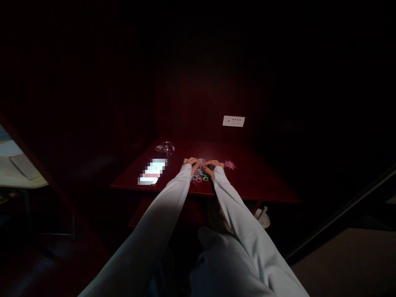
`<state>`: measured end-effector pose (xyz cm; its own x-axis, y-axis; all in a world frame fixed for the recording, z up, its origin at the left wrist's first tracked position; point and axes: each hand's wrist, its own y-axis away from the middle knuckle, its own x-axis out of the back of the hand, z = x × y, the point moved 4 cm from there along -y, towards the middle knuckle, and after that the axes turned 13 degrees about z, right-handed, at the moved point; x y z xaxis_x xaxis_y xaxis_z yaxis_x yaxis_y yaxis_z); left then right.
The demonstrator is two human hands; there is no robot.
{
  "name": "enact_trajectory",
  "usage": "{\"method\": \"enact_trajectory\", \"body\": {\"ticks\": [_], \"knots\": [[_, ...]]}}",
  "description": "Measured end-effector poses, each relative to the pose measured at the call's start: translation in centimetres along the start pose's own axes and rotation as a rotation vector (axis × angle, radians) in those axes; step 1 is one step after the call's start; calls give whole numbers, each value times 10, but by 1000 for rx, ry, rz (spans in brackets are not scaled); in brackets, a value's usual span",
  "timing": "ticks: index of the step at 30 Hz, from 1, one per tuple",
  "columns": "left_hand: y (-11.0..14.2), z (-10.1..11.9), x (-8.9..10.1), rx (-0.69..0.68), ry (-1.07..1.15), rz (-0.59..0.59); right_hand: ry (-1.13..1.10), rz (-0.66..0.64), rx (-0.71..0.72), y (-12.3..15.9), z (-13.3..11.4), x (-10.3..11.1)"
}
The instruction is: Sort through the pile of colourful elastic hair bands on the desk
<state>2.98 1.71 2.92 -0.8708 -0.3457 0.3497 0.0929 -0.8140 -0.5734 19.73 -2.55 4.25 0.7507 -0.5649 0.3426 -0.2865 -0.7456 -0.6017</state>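
Over a pile of small coloured elastic hair ties [199, 179] on the dark red desk, my left hand [192, 162] and my right hand [213, 166] face each other, almost meeting. Each has its fingers curled in towards the thumb, closed. Whatever they pinch is too small and dim to name. Green, pink and purple loops show between the hands and on the near side of them. Just right of my right hand lies a separate heap of pink hair ties [229, 165].
At the left of the desk [256, 181] lies a phone [153, 171] with a bright, blurred screen. Behind it stands a clear container [167, 147] with small pale items beside it. A white socket panel [234, 121] is on the back wall. Dark partitions rise on both sides.
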Motion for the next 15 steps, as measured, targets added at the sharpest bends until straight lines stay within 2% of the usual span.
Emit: {"method": "enact_trajectory", "body": {"ticks": [10, 15], "knots": [[0, 1, 2, -10, 19, 8, -78, 78, -99, 0, 5, 3], [-2, 1, 1, -9, 8, 8, -13, 57, -69, 1, 3, 3]]}}
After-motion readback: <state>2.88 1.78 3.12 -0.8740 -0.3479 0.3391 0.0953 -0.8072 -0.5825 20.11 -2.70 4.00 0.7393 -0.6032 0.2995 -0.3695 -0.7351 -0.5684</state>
